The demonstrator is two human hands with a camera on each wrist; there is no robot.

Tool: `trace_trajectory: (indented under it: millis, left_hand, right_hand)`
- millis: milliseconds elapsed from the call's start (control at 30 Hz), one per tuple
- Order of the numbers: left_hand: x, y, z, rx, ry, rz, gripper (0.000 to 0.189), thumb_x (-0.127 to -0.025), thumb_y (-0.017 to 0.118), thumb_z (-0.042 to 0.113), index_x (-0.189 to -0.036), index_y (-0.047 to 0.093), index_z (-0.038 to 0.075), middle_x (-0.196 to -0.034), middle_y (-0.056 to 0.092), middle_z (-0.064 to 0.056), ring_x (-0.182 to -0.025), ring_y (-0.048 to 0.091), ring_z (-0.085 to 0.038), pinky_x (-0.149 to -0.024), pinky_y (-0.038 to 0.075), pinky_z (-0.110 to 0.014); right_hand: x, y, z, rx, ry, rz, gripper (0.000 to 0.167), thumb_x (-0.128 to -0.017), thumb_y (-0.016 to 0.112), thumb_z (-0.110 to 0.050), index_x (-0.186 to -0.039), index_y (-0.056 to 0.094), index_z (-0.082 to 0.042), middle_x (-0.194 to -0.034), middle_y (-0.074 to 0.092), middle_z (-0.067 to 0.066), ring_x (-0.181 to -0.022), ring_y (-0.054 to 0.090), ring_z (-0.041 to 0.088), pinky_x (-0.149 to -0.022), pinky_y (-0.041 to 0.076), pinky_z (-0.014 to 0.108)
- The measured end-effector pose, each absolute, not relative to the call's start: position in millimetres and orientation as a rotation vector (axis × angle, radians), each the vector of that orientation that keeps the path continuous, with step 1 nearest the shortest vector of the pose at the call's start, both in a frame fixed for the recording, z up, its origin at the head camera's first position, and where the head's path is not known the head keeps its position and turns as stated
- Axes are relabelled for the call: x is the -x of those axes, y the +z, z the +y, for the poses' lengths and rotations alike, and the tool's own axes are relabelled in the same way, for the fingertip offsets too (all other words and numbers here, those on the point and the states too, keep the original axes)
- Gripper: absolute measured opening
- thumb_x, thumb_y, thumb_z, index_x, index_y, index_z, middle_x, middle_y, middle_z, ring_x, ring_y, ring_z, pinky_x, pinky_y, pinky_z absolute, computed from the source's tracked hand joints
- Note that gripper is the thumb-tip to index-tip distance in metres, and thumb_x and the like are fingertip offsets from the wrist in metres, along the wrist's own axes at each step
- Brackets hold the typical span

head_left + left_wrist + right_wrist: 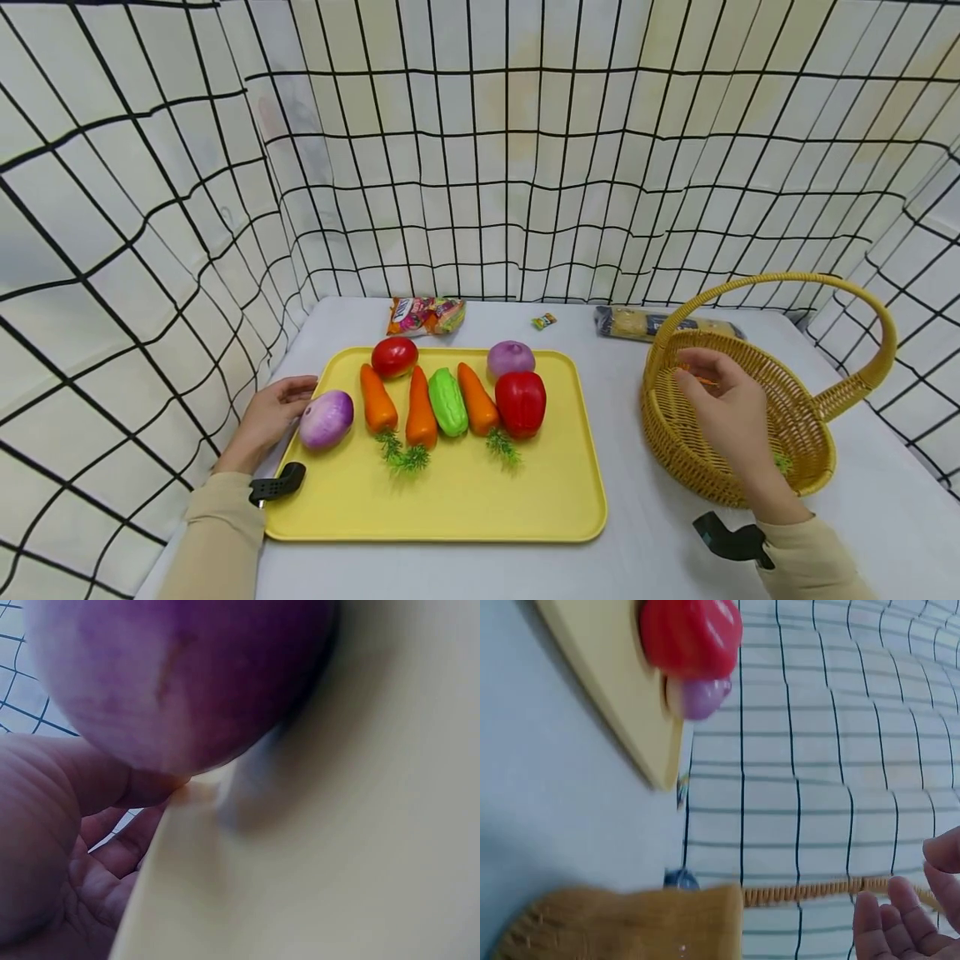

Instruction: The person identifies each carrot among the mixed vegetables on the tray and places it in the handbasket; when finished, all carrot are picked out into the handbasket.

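My left hand (279,410) rests at the left rim of the yellow tray (450,517), its thumb at the rim beside a purple onion (327,419). In the left wrist view the onion (187,675) looms above the thumb, and the tray edge partly hides the other fingers. My right hand (731,412) hovers over a wicker basket (675,454), fingers loosely bent and holding nothing. Below it in the basket, bits of orange and green foliage (783,463) show, mostly hidden by the hand. In the right wrist view the thumb and fingers (904,915) stand apart.
On the tray lie several orange carrots (422,408), a green vegetable (447,402), a red tomato (394,357), another onion (511,358) and a red bell pepper (521,404). Behind are a snack bag (426,316), a small packet (543,321) and a long package (633,322). Black grid netting surrounds the table.
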State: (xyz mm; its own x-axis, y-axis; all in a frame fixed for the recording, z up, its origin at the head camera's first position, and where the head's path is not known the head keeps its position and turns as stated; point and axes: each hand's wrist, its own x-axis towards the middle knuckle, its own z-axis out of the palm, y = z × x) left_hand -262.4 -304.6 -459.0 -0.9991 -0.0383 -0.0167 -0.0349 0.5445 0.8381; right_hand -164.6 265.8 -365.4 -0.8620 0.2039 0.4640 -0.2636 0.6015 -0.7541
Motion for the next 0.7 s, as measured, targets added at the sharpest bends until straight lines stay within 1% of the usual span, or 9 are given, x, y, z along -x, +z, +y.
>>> trace_trajectory:
  millis: [67,133,300,367,433,567,633,700]
  left_hand:
    - [262,-459,-304,-0.067,-1.495,-2.761,0.044,-0.098,0.055,0.010,-0.139,0.048,-0.004,-0.134,0.055,-0.025,-0.104,0.058,-0.008,-0.079,0.046,-0.011]
    - [262,-458,-304,-0.070,-1.489,-2.763,0.043,-0.098,0.054,0.010,-0.139,0.048,-0.004,-0.134,0.055,-0.025,-0.105,0.058,-0.011,-0.078,0.046,-0.011]
    - [262,-460,-305,-0.078,-1.460,-2.765,0.041,-0.098,0.053,0.009,-0.137,0.050,-0.004,-0.132,0.056,-0.025,-0.101,0.057,-0.007,-0.078,0.046,-0.012]
    - [261,-461,-305,-0.076,-1.449,-2.765,0.041,-0.099,0.053,0.010,-0.137,0.050,-0.004,-0.132,0.057,-0.025,-0.102,0.057,-0.008,-0.078,0.045,-0.011]
    - [261,-461,-305,-0.076,-1.437,-2.764,0.041,-0.098,0.053,0.010,-0.137,0.051,-0.003,-0.132,0.057,-0.024,-0.105,0.059,-0.013,-0.077,0.045,-0.011]
    - [261,-462,-305,-0.062,-1.437,-2.747,0.041,-0.098,0.055,0.013,-0.136,0.052,-0.002,-0.131,0.058,-0.024,-0.115,0.058,-0.030,-0.078,0.044,-0.011]
    - [261,-463,-304,-0.063,-1.436,-2.742,0.041,-0.098,0.056,0.017,-0.136,0.053,0.000,-0.130,0.059,-0.023,-0.118,0.057,-0.033,-0.078,0.044,-0.010]
    - [261,-462,-304,-0.067,-1.435,-2.742,0.041,-0.099,0.056,0.020,-0.135,0.054,0.001,-0.130,0.059,-0.023,-0.119,0.056,-0.034,-0.079,0.043,-0.011]
  right_hand:
    - [166,-367,253,-0.109,1.212,-2.290,0.024,-0.095,0.063,-0.010,-0.117,0.065,-0.002,-0.108,0.065,0.006,-0.094,0.056,-0.002,-0.075,0.046,0.008]
    - [169,-369,240,-0.159,1.222,-2.284,0.023,-0.094,0.063,-0.007,-0.116,0.065,-0.002,-0.109,0.066,0.009,-0.094,0.057,0.000,-0.076,0.047,0.009]
    - [179,-379,211,-0.225,1.282,-2.317,0.022,-0.093,0.065,-0.009,-0.114,0.066,-0.005,-0.108,0.068,0.004,-0.095,0.058,0.008,-0.079,0.049,0.013]
    - [184,-383,199,-0.246,1.310,-2.328,0.021,-0.092,0.066,-0.009,-0.113,0.067,-0.005,-0.107,0.068,0.004,-0.095,0.060,0.012,-0.080,0.050,0.016]
    - [189,-387,188,-0.272,1.344,-2.335,0.021,-0.092,0.066,-0.008,-0.113,0.067,-0.005,-0.107,0.069,0.005,-0.096,0.061,0.015,-0.081,0.052,0.021]
    - [195,-392,166,-0.332,1.436,-2.344,0.022,-0.091,0.067,-0.007,-0.112,0.067,-0.005,-0.109,0.069,0.006,-0.098,0.063,0.019,-0.082,0.054,0.029]
    - [197,-394,153,-0.345,1.500,-2.342,0.022,-0.091,0.068,-0.007,-0.113,0.067,-0.005,-0.111,0.068,0.007,-0.100,0.063,0.021,-0.084,0.054,0.033]
    - [193,-389,138,-0.347,1.566,-2.345,0.023,-0.090,0.067,-0.003,-0.113,0.066,-0.001,-0.113,0.068,0.013,-0.101,0.064,0.026,-0.086,0.054,0.039]
